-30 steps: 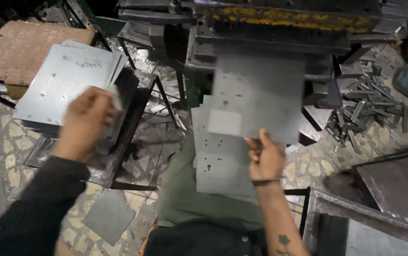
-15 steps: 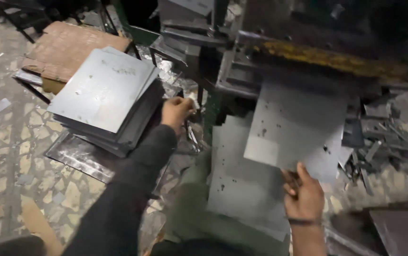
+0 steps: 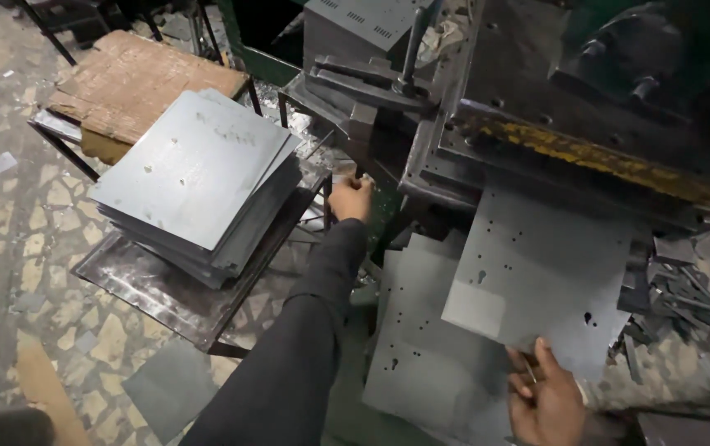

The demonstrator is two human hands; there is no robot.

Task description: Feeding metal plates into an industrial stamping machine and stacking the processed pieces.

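My right hand [image 3: 546,398] grips the near edge of a grey punched metal sheet [image 3: 549,268] that lies slid under the yellow-edged head of a press machine [image 3: 586,124]. My left hand [image 3: 352,198], in a dark sleeve, reaches forward to the left side of the machine, beside a dark lever [image 3: 371,83]; whether it grips anything there I cannot tell. A stack of grey metal sheets [image 3: 198,177] rests on a low metal stand [image 3: 161,293] to the left of that arm.
More punched sheets [image 3: 421,347] lie below the held sheet. Metal offcuts [image 3: 685,306] pile up at the right. A brown cardboard sheet [image 3: 136,83] sits on a frame behind the stack. The floor is stone mosaic with a loose grey plate [image 3: 169,388].
My left hand left the stack and reached forward to the machine's left side. The view swung left and closer. My right hand kept hold of the sheet under the press.
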